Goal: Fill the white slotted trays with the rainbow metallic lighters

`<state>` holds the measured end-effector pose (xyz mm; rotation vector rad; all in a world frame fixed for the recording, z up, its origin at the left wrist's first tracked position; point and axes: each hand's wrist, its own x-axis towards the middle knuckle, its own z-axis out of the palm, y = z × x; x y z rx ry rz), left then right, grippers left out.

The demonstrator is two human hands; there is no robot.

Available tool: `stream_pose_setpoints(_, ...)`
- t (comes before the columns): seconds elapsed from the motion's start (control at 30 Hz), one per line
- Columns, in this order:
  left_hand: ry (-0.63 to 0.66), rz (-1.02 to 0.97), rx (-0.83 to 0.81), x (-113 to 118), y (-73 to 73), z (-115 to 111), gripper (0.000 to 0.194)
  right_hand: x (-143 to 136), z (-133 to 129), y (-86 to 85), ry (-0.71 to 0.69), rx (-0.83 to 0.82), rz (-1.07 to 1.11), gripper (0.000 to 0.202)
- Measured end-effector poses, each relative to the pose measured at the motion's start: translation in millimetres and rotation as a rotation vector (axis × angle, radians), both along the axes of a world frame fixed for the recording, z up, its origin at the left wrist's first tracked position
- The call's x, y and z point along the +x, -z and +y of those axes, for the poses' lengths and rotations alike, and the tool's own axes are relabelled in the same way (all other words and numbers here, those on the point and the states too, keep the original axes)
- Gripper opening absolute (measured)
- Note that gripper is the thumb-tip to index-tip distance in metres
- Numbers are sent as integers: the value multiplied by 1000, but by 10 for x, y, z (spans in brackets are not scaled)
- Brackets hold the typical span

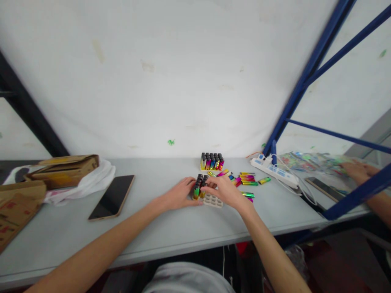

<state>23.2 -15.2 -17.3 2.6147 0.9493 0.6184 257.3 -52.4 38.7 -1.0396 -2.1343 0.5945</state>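
Our right hand [223,189] hid part of the pale tray [217,202]; the left edge cut off a cardboard piece [20,207], and we found the colourful heap [314,161] blurred.

From my remote view I see a pale tray [213,200] lying flat, with rows of rounded hollows. At its left end, black-topped cylinders [197,191] stand upright in close rows, their shiny sides green and gold; the hollows toward the right are unfilled. Behind it I see a compact upright block of similar pieces [211,163], gold, magenta and blue. To the right, loose metallic pieces [247,178] lie on their sides, scattered at angles, some touching.
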Motion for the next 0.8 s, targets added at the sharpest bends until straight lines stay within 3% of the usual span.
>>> stream_pose_setpoints(0.2, 8, -17, -3, 1, -8, -1, 70, 44, 41, 69, -44, 3, -76, 35)
stream_pose_setpoints(0.37, 6, -12, 2, -3, -14, 1, 68, -10, 69, 144, 111, 101, -239, 33)
stream_pose_setpoints(0.47, 8, -16, -5, -4, -1, 15, 71, 74, 40, 43, 114, 74, -264, 43)
stream_pose_setpoints(0.53, 6, -24, -7, -4, 2, 22, 72, 249, 7, -100, 120, 53, -239, 46)
stream_pose_setpoints(0.67, -2, -14, -4, 1, -24, 17, 72, 822, -34, -353, 281, -13, -292, 35)
stream_pose_setpoints(0.8, -15, 6, -24, 2, -48, 4, 73, 1365, 27, -288, 322, -202, -379, 21)
